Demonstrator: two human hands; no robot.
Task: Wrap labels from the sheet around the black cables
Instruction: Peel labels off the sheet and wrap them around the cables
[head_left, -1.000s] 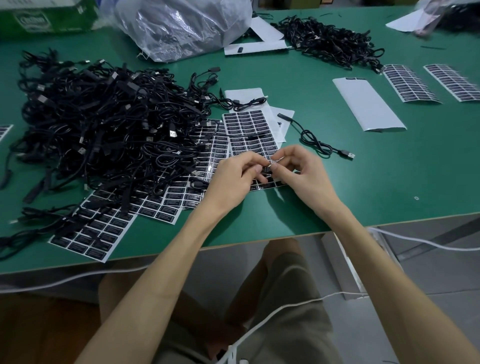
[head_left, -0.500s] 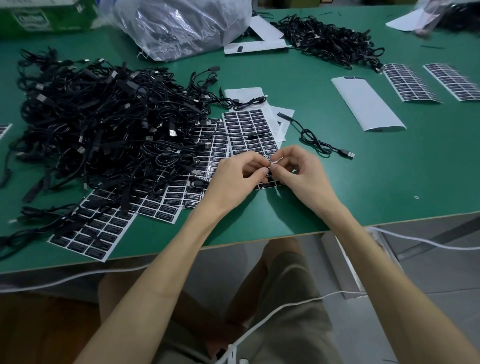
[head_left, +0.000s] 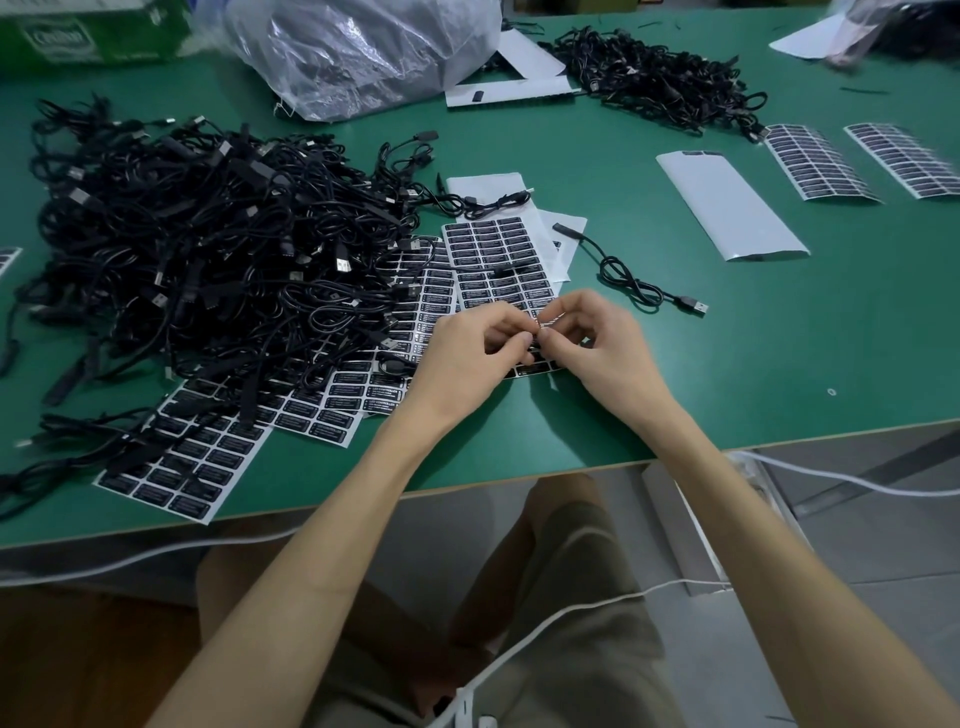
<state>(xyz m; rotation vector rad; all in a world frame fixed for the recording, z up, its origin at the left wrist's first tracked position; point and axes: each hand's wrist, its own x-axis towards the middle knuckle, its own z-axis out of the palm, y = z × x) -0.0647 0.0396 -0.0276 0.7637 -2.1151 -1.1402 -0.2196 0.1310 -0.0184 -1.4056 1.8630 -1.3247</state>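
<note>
— How are the hands held?
— The left hand (head_left: 467, 358) and right hand (head_left: 608, 348) are held together, fingertips curled and pinched on a small black piece (head_left: 537, 336) above the label sheet (head_left: 493, 260).
— And the cables?
— The black cables (head_left: 208, 260) are heaped on the green table (head_left: 779, 364), just left of that sheet.

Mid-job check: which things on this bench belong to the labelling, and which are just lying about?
In the job: left hand and right hand, both pinching a small piece, likely a label; label sheet beneath them; big cable pile; single cable beside the sheet.
Lying about: plastic bag; green box; blank backing sheet; far cable pile; far label sheets.
</note>
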